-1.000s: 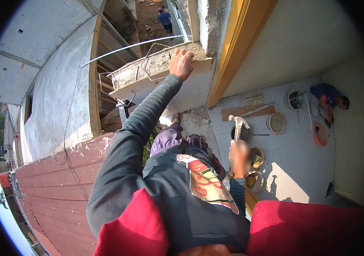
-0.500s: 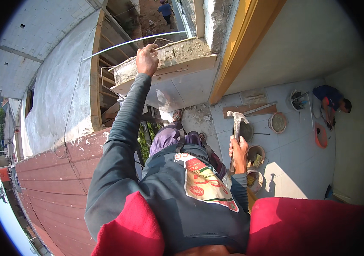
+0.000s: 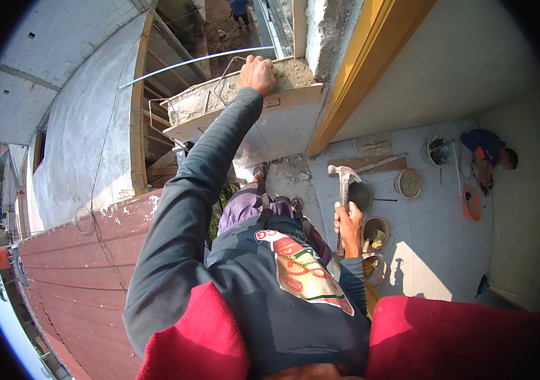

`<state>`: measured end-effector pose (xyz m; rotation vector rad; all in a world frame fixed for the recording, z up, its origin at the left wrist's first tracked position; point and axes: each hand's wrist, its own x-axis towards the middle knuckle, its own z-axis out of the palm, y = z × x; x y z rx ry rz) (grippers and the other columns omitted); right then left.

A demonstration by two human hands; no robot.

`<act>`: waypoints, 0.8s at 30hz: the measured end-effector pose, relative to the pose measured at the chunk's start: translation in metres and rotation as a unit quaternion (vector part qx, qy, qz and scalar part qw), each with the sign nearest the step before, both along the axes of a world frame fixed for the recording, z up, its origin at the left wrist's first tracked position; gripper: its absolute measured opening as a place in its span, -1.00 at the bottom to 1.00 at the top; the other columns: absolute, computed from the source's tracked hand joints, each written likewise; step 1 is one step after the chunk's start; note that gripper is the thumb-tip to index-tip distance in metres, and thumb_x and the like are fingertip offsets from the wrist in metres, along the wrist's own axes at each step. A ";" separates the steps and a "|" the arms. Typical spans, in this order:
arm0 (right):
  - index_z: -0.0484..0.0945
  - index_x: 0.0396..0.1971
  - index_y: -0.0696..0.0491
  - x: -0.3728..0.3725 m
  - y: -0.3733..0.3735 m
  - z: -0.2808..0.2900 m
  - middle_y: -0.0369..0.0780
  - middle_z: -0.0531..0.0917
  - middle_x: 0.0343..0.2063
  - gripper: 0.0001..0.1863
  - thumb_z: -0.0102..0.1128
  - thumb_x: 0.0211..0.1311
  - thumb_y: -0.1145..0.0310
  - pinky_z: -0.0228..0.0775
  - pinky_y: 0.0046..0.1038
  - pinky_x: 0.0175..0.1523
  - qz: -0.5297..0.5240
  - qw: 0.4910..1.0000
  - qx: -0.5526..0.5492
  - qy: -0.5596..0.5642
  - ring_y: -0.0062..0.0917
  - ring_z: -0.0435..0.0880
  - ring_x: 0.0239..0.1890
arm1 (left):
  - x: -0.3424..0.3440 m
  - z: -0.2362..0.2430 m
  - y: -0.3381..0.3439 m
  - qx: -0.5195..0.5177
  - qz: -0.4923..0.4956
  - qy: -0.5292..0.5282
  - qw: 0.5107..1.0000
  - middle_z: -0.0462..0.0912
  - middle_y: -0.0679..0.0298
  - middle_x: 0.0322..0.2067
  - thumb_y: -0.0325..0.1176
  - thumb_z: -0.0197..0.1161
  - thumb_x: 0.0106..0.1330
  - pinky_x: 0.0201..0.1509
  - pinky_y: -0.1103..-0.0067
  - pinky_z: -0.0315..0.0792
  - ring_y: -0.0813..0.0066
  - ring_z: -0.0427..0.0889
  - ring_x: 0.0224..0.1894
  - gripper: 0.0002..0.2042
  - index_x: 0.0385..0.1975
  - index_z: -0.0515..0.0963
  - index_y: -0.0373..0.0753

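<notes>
My right hand (image 3: 349,226) grips a claw hammer (image 3: 344,183) by its handle, head up, in front of my right side. My left arm reaches forward. Its hand (image 3: 258,75) lies over the top of a rough concrete ledge (image 3: 298,73), fingers curled and turned down; what they hold, if anything, is hidden. A bent metal rod (image 3: 220,85) loops up from the ledge just left of that hand. A short thin metal piece (image 3: 206,100) sticks up farther left. A wooden board (image 3: 289,98) runs along the ledge's near face.
A yellow-brown frame (image 3: 352,82) rises right of the ledge. Buckets (image 3: 408,183), a plank (image 3: 381,166) and an orange basin (image 3: 471,202) stand on the tiled floor below. One person (image 3: 488,149) crouches at right; another (image 3: 239,9) is far ahead. A reddish metal roof (image 3: 80,253) lies left.
My left hand has moved right along the ledge and come down onto its top, uncovering the bent rod. The hammer has shifted slightly left in my right hand.
</notes>
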<state>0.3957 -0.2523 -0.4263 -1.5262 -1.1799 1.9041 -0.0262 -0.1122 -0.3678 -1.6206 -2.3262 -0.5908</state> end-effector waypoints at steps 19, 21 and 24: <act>0.36 -0.42 -0.01 -0.002 0.002 -0.004 -0.40 0.41 -0.63 -0.72 0.25 0.33 0.19 0.18 -0.67 -0.69 -0.019 0.999 -0.020 -0.020 -0.78 0.34 -0.72 | -0.101 0.021 -0.161 0.028 0.150 -0.097 0.984 0.69 0.08 -0.36 -0.32 0.33 0.12 0.01 0.30 0.45 0.08 0.59 -0.18 -0.86 -0.40 0.72 -0.22; 0.36 -0.42 -0.01 -0.003 0.007 -0.008 -0.40 0.41 -0.63 -0.72 0.24 0.33 0.19 0.18 -0.67 -0.69 -0.006 1.000 -0.015 -0.020 -0.78 0.35 -0.72 | -0.092 0.025 -0.167 0.016 0.160 -0.094 0.982 0.70 0.07 -0.34 -0.31 0.34 0.11 0.00 0.29 0.45 0.07 0.59 -0.17 -0.85 -0.41 0.72 -0.22; 0.36 -0.42 -0.01 -0.009 0.014 -0.008 -0.40 0.41 -0.64 -0.73 0.24 0.34 0.20 0.18 -0.67 -0.69 0.019 1.000 -0.005 -0.018 -0.79 0.35 -0.72 | -0.071 0.040 -0.167 -0.025 0.175 -0.135 0.975 0.71 0.00 -0.38 -0.23 0.40 0.08 -0.03 0.27 0.49 0.00 0.66 -0.21 -0.80 -0.43 0.73 -0.23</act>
